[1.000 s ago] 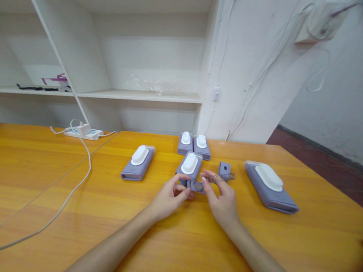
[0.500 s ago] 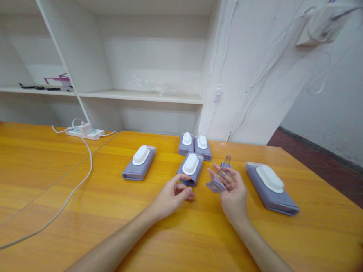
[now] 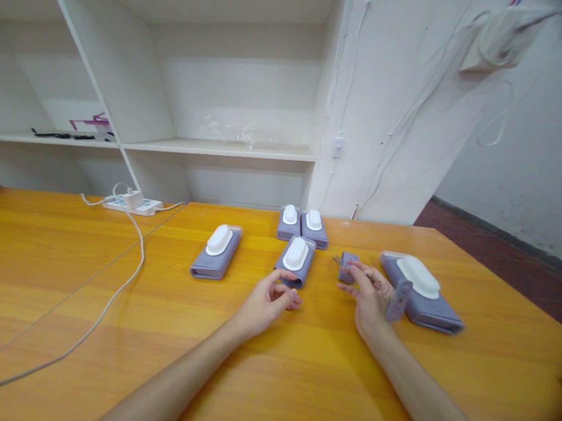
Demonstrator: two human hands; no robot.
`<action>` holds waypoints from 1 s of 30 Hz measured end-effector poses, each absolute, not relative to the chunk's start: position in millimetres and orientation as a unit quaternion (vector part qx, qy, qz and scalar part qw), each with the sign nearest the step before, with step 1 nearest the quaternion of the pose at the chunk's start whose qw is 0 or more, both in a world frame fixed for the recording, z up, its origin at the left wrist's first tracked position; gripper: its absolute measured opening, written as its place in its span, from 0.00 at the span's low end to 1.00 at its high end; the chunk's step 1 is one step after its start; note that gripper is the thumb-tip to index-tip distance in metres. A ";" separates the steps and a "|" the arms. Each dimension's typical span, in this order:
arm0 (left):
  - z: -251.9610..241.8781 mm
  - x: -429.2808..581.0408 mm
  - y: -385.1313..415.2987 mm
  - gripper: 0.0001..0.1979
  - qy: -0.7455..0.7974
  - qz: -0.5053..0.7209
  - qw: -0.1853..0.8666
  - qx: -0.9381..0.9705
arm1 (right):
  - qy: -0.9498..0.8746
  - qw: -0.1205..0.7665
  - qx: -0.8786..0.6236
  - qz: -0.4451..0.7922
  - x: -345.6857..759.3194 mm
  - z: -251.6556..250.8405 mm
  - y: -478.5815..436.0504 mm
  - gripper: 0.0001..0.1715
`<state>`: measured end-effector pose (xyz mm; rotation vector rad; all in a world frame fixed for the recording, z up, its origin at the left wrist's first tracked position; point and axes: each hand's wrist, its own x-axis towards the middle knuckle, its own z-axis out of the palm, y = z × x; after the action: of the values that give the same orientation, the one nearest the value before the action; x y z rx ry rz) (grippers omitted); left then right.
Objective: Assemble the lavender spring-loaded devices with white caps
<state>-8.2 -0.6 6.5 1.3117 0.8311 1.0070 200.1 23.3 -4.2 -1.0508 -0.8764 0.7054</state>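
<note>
My left hand (image 3: 272, 297) rests low over the table with loosely curled fingers, thumb and index apart. Its index finger reaches the near end of a purple-grey flat case (image 3: 309, 261) with a white ribbed oval piece (image 3: 296, 254) on top; whether it touches is unclear. My right hand (image 3: 368, 298) is closed around a part with a clear coil (image 3: 384, 291), whose purple-grey tab (image 3: 399, 300) sticks out by the palm. At its fingertips is a small purple-grey block (image 3: 348, 267); I cannot tell whether the block is joined to the coil.
Similar cases lie at left (image 3: 216, 257), at right (image 3: 427, 305) and behind, as a touching pair (image 3: 288, 227). A white power strip (image 3: 133, 203) with a trailing cable (image 3: 129, 274) is on the left. White shelves (image 3: 218, 147) stand behind the wooden table (image 3: 157, 368).
My right hand has turned, swinging the tab from its left side to its right. The small block behind its fingers now shows more plainly. My left hand has stayed put.
</note>
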 end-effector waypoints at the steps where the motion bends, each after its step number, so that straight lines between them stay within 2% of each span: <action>1: 6.3 -8.3 -0.6 0.20 0.359 0.434 0.601 0.566 | -0.374 0.721 -0.468 0.347 200.0 -3.5 23.3 0.16; 4: 5.1 -8.0 -0.6 0.20 0.356 0.435 0.603 0.566 | -0.309 0.739 -0.442 0.402 196.2 1.2 19.7 0.16; 10: 4.7 -7.3 -0.2 0.20 0.350 0.435 0.606 0.567 | -0.341 0.724 -0.404 0.443 187.9 1.6 19.1 0.20; 15: 4.6 -7.9 -0.2 0.19 0.350 0.435 0.604 0.569 | -0.417 0.677 -0.476 0.375 189.3 -5.8 22.6 0.15; 19: 3.7 -8.0 0.7 0.18 0.351 0.433 0.601 0.573 | -0.495 0.616 -0.552 0.266 188.6 -2.0 18.5 0.20; 23: 3.2 -7.7 1.7 0.19 0.352 0.432 0.600 0.574 | -0.534 0.591 -0.589 0.135 189.5 -0.8 17.3 0.22; 30: 3.4 -8.0 0.5 0.19 0.354 0.431 0.601 0.572 | -0.581 0.588 -0.546 0.135 200.4 -15.1 29.4 0.22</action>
<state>-8.0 0.5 3.4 1.3242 0.8213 0.9989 200.4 29.4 -15.1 -1.2716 -1.3536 0.3142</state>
